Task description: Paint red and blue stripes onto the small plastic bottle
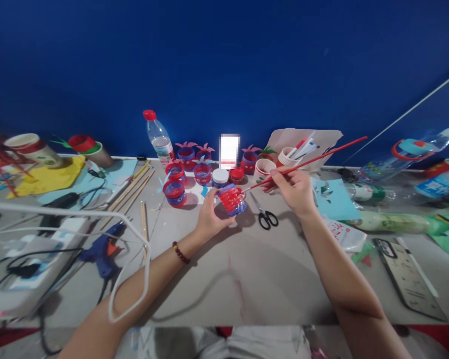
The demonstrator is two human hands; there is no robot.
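My left hand (210, 217) is wrapped round a small cup (232, 200) painted red and blue, tilted above the grey table (262, 279). Between the fingers of my right hand (290, 187) is a long red paintbrush (322, 153), its tip at the right side of the cup. Just behind the cup stand a white-lidded jar (220, 178) and a red paint jar (237, 174). Several red and blue cups, some with leaf-like tops, stand behind and to the left, one of them a short cup (174, 193). Black-handled scissors (266, 218) lie below my right hand.
A bottle with a red cap (159, 139) stands at the back. On the left are a blue glue gun (105, 251), wooden sticks (129, 192), a power strip (41, 269) and a looping white cable. A phone (407, 276), bottles and a pen cup (287, 157) are on the right.
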